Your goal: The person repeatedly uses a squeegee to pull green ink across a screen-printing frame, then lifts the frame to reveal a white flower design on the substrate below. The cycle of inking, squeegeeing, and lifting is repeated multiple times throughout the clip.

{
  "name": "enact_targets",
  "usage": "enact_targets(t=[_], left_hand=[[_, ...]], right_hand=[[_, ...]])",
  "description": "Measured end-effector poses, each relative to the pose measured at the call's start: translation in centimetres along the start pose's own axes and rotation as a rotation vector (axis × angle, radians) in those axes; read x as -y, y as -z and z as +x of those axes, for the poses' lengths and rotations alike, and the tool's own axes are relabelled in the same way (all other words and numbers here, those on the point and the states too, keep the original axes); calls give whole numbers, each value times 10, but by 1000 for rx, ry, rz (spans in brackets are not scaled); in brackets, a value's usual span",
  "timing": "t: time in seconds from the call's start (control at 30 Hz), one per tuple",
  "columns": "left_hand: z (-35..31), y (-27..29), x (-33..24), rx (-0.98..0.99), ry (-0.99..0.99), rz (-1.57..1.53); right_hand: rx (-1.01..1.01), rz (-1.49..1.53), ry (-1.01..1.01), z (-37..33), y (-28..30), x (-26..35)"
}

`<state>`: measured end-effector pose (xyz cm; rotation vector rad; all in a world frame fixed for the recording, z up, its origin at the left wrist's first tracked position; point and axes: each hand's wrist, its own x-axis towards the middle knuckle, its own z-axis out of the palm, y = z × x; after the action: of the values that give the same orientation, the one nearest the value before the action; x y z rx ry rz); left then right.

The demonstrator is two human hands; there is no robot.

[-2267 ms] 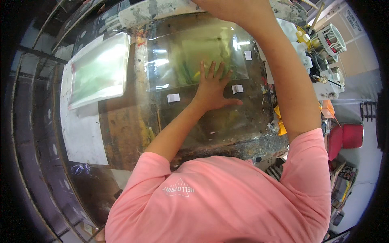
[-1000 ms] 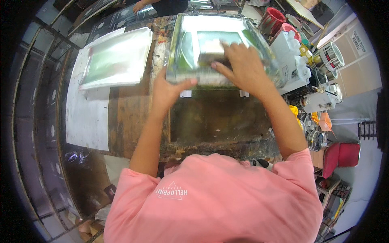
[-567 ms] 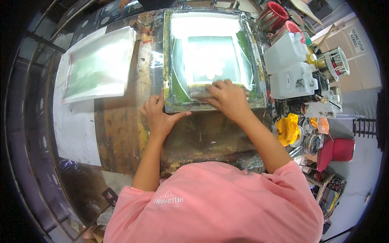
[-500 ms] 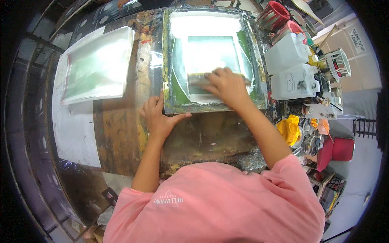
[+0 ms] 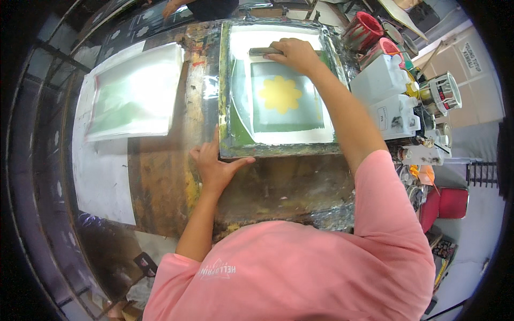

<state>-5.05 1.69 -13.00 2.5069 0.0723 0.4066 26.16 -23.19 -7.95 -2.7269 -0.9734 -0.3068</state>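
A screen-printing frame (image 5: 284, 150) lies on the stained worktable, its rim crusted with dried ink. Through its mesh shows a yellow flower shape (image 5: 279, 94), bordered by white ink and green areas. Near the far end of the frame my right hand (image 5: 295, 56) is closed on a squeegee (image 5: 258, 51), which rests across the mesh. My left hand (image 5: 215, 167) braces the near left corner of the frame, thumb stretched along the front edge and forefinger up the left side. What lies under the frame is mostly hidden.
Left of the frame lies a stack of glossy clear sheets (image 5: 136, 93) on white paper (image 5: 101, 176). White jugs (image 5: 380, 69), ink-smeared red pots (image 5: 363, 31) and several cans crowd the right side. At the far edge another person's hand (image 5: 172, 6) shows.
My right hand has pushed the squeegee away from me, from the near part of the mesh to its far end. The yellow flower now shows clearly. My left hand stays at the corner.
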Motion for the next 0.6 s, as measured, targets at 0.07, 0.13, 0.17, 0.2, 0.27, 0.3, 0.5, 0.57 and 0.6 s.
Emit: enact_targets(t=[0.07,0.13,0.17,0.2,0.27,0.3,0.5,0.57,0.6], left_hand=[[0,0,0,-54,-51,-28],[-1,-1,0,-86,-81,-32],[-1,-1,0,-88,-87,-17],[-1,-2,0,-107,-103,-1],[-1,-2,1,-104,-105,9],[-1,-2,1,-112,-111,15],[2,12,-18,-41,0,-71],[12,20,-36,-117,40,-435],[18,24,-46,-130,106,-608]], right_hand=[[-26,-66,-14,-18,-7,12],[-32,-55,-1,-44,-3,28],[-31,-52,2,-58,3,40],[-5,-60,-14,-76,9,54],[44,-61,-40,-115,26,87],[77,-49,-52,-133,35,102],[59,-7,-74,-182,88,156],[-34,-31,-31,-176,109,160],[-103,-93,-9,-173,119,163]])
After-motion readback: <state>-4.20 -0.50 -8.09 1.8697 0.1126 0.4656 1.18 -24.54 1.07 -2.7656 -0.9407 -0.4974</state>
